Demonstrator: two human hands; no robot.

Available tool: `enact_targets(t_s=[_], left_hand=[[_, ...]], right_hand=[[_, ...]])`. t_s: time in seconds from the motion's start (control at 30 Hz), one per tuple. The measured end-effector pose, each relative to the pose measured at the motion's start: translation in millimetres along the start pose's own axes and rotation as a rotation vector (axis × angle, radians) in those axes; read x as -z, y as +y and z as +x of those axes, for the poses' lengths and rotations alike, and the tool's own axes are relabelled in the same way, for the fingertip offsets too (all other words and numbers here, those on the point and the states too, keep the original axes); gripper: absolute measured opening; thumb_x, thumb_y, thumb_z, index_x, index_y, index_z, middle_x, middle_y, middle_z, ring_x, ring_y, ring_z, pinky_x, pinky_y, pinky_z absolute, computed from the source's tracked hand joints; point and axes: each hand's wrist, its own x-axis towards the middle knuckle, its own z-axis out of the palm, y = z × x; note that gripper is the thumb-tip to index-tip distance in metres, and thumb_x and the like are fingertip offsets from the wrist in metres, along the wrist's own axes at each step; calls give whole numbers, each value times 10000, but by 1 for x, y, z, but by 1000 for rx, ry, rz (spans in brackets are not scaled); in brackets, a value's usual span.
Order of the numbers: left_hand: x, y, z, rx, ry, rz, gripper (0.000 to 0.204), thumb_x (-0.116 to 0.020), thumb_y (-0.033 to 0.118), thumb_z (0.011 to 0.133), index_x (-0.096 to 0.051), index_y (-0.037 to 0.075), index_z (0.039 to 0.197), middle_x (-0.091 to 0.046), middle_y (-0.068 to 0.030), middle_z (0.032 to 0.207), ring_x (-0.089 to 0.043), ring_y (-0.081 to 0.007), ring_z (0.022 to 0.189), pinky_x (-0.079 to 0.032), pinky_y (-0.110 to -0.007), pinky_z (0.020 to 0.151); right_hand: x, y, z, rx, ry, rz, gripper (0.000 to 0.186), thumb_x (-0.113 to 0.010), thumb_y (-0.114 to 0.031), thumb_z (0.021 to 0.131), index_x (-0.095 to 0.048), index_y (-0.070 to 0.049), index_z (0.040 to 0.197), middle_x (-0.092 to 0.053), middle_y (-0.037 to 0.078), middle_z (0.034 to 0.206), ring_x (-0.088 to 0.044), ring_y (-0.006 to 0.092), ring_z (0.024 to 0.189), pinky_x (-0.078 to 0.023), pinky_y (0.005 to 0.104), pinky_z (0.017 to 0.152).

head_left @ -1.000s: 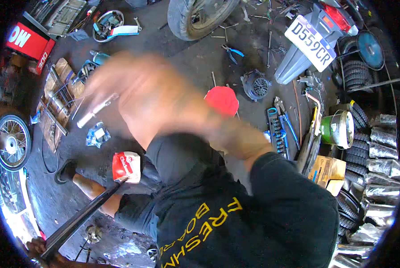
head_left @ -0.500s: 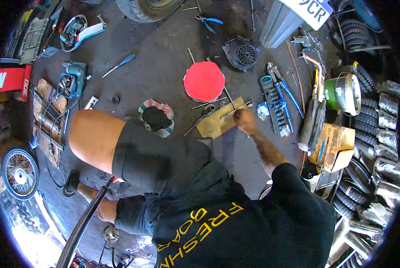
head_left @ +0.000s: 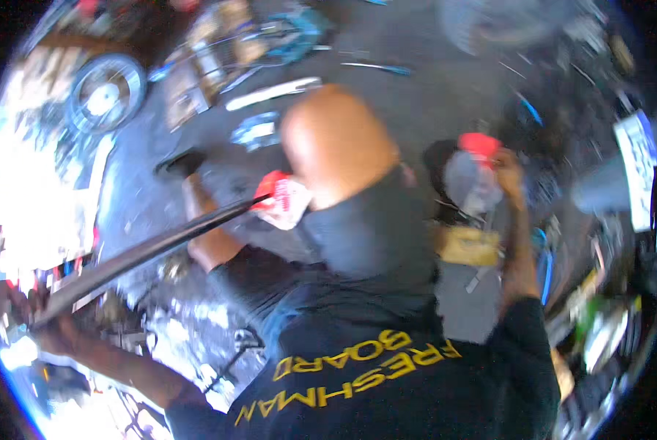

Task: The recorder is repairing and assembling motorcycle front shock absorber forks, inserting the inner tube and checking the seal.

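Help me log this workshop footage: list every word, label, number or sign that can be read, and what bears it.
Black shirt: two lines of yellow lettering, large enough to read; not copied here.
Red-and-white packet: print too blurred to read.
White plate at far right: characters too blurred to read.

One left hand (head_left: 56, 331), one right hand (head_left: 510, 169), one black pole (head_left: 163, 244) and one red piece (head_left: 481, 147) are counted. On the floor (head_left: 416, 99), one red-and-white packet (head_left: 281, 205), one blue-and-white wrapper (head_left: 256, 130), one yellowish sheet (head_left: 466, 246), one screwdriver (head_left: 394, 70) and one white bar (head_left: 273, 93) are counted. Near the floor's left edge, one spoked wheel (head_left: 102, 97) is seen; toward its right edge, one number plate (head_left: 637, 170).
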Motion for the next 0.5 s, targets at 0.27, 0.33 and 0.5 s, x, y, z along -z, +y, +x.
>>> enact_targets(t_s=[0.27,0.33,0.5], left_hand=[[-112,-8,-23,-215,248,-31,435,-649,274,984,-509,-8,1283,-434,-8,750,-444,-124,650,-410,-334,693],[-122,-11,-24,-226,315,-36,461,-688,294,958,-532,-4,1272,-456,-1,753,-461,-119,650,-427,-323,693],[-42,27,-23,-119,335,-178,219,-699,242,928,-569,66,929,-494,-33,785,-502,-167,705,-472,-379,766]], right_hand=[[117,-452,62,710,-406,1202,329,-622,-360,936,-637,-97,1134,-663,109,1120,-646,273,1006,-501,421,886],[83,-552,46,1008,-486,1254,355,-651,-385,910,-624,-111,1134,-662,107,1090,-653,286,968,-502,445,871],[-20,-627,6,1049,-263,1179,385,-731,-411,828,-613,-154,1091,-667,82,952,-677,300,849,-513,474,775]])
